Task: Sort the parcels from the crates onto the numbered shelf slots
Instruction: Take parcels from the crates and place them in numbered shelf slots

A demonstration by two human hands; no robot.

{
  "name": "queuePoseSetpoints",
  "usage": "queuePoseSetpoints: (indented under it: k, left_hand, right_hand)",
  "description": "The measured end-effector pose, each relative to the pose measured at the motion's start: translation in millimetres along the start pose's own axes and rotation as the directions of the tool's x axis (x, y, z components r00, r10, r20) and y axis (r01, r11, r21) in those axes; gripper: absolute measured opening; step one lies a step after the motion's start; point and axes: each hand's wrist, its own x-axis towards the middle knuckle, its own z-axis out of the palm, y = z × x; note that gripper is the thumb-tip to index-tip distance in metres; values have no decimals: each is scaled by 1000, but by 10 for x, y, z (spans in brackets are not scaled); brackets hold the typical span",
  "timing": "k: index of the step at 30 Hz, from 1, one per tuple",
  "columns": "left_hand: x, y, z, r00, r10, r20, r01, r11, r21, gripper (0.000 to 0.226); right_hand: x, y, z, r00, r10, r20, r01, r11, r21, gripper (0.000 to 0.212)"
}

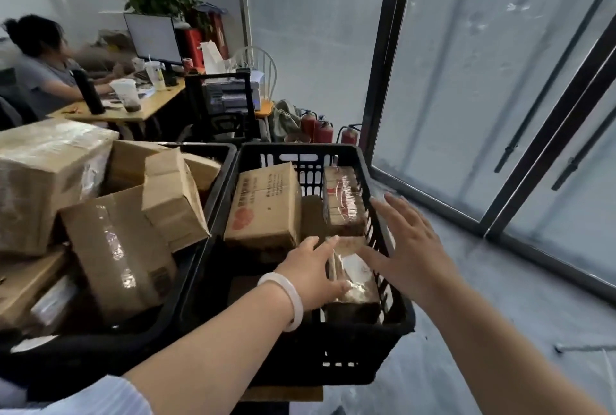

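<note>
Two black plastic crates stand side by side. The right crate [393,318] holds a brown box with red print [266,204], a taped parcel [343,201] upright at its right wall, and a small taped parcel [356,281] near the front. My left hand [311,273], with a pale bangle on the wrist, reaches into this crate and touches the small parcel's left side with straight fingers. My right hand [406,248] hovers over the crate's right rim, fingers spread, holding nothing. The left crate [216,181] is heaped with several brown cardboard parcels [120,254].
A person [43,61] sits at a wooden desk [140,111] with a monitor, cups and a flask behind the crates. Three red fire extinguishers [323,131] stand by the wall. Frosted glass doors with black frames [533,148] run along the right over grey floor.
</note>
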Motion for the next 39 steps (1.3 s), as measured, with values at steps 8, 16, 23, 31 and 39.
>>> queuePoseSetpoints:
  k: [8,16,23,31,39]
  left_hand:
    - [490,412,270,976,-185,118,187,982,-8,102]
    - [473,333,64,958,-280,62,286,948,-138,97]
    - [136,-134,-800,955,-272,-117,178,844,-507,81]
    - [-267,-367,-1367,884,-237,-403,-138,690,-710,74]
    - [-455,-181,-1349,664,-4,-748,-285,923,-259,74]
  right_hand:
    - [585,461,93,988,-40,152,27,996,88,75]
    - [868,490,147,978,-99,184,71,986,152,69]
    - [1048,273,100,982,-129,141,83,953,292,66]
    - [1108,21,225,984,-69,165,-24,863,505,72]
    - [1146,-262,184,988,92,121,-150,711,687,72]
